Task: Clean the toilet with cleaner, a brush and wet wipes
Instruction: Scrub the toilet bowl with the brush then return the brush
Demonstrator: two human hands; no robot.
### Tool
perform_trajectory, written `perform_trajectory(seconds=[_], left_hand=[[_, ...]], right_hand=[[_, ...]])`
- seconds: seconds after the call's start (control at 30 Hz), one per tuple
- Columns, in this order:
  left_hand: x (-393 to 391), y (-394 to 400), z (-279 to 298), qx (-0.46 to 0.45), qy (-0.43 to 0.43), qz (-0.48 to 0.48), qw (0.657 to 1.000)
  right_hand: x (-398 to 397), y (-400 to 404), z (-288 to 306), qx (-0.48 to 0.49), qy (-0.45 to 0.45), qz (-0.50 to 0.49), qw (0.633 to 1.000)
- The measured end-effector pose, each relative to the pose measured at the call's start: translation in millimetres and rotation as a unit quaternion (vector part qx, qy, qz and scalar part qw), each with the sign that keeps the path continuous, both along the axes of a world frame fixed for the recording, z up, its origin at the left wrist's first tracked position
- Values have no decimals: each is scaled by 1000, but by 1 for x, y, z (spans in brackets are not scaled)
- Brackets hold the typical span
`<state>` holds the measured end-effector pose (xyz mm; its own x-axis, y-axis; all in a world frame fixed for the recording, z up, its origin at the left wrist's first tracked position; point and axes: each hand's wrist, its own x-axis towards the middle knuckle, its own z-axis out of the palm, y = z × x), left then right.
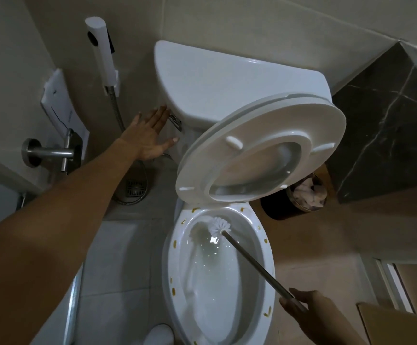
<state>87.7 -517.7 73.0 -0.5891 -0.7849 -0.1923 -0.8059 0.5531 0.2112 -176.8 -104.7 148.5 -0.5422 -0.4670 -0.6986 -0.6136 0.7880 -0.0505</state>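
Note:
The white toilet bowl (pixel 264 260) stands open below me, its rim dotted with several yellow-brown spots, and water swirls inside. The seat and lid (pixel 324 130) are raised against the cistern (pixel 217 78). My right hand (pixel 304 305) grips the grey handle of the toilet brush; its white head (pixel 218 226) rests high inside the bowl near the back. My left hand (pixel 150 135) is stretched out, fingers spread, with the fingertips at the chrome flush lever (pixel 176 122) on the cistern's left side.
A white bidet sprayer (pixel 100 48) hangs on the wall with its metal hose running down to a floor drain (pixel 135 188). A steel paper holder (pixel 50 153) sticks out at left. A dark waste bin (pixel 299 195) sits right of the bowl beside a black marble block (pixel 386 135).

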Motion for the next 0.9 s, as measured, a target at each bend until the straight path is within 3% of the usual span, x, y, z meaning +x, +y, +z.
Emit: perform_trajectory(seconds=[0.43, 0.9], left_hand=[[-6, -2, 11, 38, -41, 4, 998], [-10, 2, 33, 65, -82, 9, 995]], right_hand=[[6, 2, 4, -15, 8, 67, 998], [13, -3, 6, -37, -9, 45, 998]])
